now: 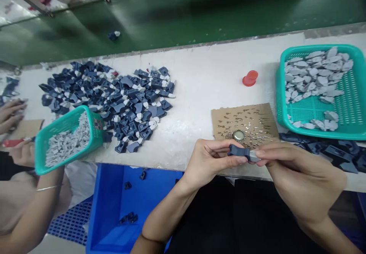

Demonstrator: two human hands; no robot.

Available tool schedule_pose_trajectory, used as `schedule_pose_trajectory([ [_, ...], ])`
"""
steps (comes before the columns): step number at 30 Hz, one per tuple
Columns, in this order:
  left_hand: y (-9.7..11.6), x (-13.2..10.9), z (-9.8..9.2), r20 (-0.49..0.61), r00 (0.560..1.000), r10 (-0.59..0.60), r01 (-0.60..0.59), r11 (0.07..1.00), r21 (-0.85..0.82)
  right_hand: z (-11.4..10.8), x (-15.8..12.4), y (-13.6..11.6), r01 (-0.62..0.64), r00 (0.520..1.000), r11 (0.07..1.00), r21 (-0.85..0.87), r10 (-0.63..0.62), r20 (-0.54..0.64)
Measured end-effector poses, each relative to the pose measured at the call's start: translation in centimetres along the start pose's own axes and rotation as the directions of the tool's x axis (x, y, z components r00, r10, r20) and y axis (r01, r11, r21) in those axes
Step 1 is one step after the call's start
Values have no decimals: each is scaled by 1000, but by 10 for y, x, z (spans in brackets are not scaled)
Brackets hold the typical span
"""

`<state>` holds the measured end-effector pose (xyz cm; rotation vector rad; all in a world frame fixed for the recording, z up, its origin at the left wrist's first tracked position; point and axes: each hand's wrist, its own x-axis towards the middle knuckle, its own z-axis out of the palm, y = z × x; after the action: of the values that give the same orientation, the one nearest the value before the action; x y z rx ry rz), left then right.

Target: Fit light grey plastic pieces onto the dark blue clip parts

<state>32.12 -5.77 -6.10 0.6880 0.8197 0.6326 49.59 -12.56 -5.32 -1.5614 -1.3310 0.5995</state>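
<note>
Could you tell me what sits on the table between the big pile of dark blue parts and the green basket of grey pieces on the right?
In the head view, a small red cap and a cardboard piece strewn with tiny metal bits lie between the pile and the basket.

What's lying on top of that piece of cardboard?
On the cardboard lie many small shiny metal bits and a bottle cap. The left hand and right hand, holding a dark blue part, cover its near edge.
</note>
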Motion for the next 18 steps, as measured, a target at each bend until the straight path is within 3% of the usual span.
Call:
schedule_pose_trajectory([
  [3,4,12,12,27,1000,-6,3,993,118,2,8,15,46,996,992,118,-36,-78],
  [6,16,37,21,-41,998,-56,66,941,331,-1,25,27,127,987,977,171,-107,-124],
  [8,39,69,20,-113,993,-14,68,871,486,-14,39,36,141,983,978,152,-119,-142],
  [10,80,116,18,-165,977,138,-8,789,615,-41,49,46,118,960,988,99,-88,-265],
  [12,132,170,18,-236,902,362,-84,682,726,-79,54,62,55,867,998,36,-30,-498],
  [15,199,240,24,-360,733,577,6,524,852,-139,62,95,-76,650,997,-20,34,-759],
  [16,213,256,26,-384,694,609,61,481,874,-156,67,108,-120,615,992,-31,50,-787],
  [18,227,278,30,-393,650,650,160,388,907,-183,81,131,-206,609,977,-59,81,-789],
])
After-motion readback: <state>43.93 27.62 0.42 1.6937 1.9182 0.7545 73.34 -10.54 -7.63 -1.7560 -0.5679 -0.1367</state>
